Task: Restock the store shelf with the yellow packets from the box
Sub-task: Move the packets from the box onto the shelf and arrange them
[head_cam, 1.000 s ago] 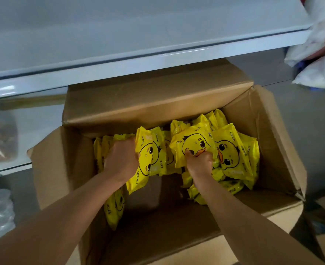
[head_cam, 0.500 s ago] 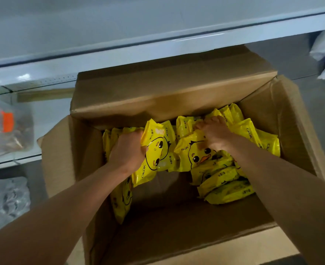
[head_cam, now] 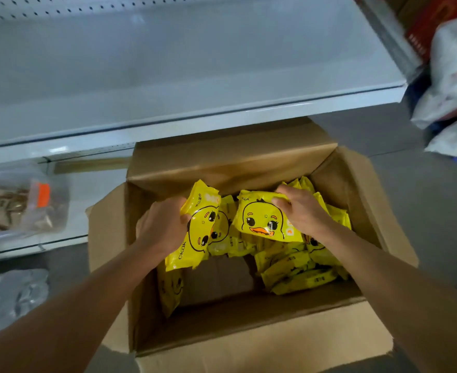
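Both hands hold a packet over the box, the shelf beyond and above.

Nearest, the box (head_cam: 248,337) sits open, its near half showing bare cardboard floor; loose packets (head_cam: 300,275) lie heaped toward the box's far and right walls. Above them, the left hand (head_cam: 162,227) has its grip curled round the left edge of a left packet (head_cam: 195,227), long axis running near-to-far, tilted. The right hand (head_cam: 302,211) pinches the upper right corner of a right packet (head_cam: 265,218), long axis lying across the box. Beyond the box's far flap, the shelf (head_cam: 195,76) stands bare and higher; both hands seem about equally near it, so the carry is up and away.
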